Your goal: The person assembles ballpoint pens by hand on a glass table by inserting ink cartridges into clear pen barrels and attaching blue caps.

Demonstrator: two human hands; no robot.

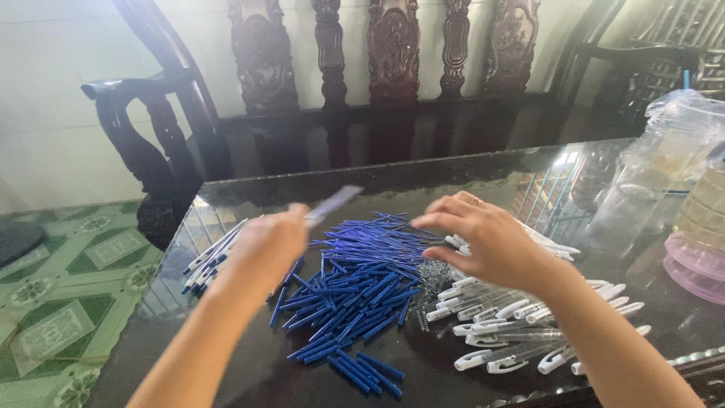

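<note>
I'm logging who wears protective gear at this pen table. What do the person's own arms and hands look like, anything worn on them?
Both forearms are bare up to the frame edge: no sleeves, gloves or wristbands show. The left hand wears nothing visible. The right hand has a thin ring on one finger. No watch or bracelet is in view on either wrist.

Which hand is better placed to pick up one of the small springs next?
Right. The right hand hovers open beside the small pile of springs, fingers spread above it. The left hand sits farther off and already grips a pen part.
</note>
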